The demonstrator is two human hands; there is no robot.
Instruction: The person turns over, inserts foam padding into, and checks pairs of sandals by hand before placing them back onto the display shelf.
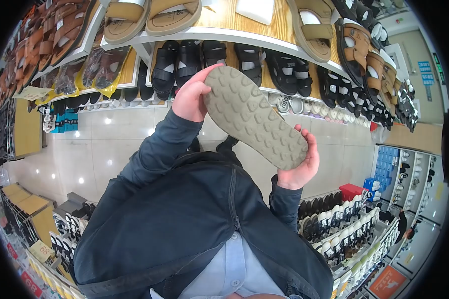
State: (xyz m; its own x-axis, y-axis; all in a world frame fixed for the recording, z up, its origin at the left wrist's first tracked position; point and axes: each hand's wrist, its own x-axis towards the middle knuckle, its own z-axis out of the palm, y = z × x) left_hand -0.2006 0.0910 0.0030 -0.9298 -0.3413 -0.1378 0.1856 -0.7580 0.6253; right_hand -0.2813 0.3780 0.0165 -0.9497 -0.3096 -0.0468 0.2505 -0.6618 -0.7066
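Between my two hands a sandal is held up, its olive-grey, lugged sole turned toward me. My left hand grips the end at the upper left, thumb along the edge. At the lower right end, my right hand closes round the other edge with its fingers curled up behind it. The sandal's upper is hidden on the far side. Beyond it, black sandals stand on a shelf, and tan sandals sit on the shelf above.
A white-edged shelf runs across in front of me. Brown sandals fill the left side, some in plastic bags. Racks of shoes stand behind me at right. Blue boxes are stacked at far right. Tiled floor lies below.
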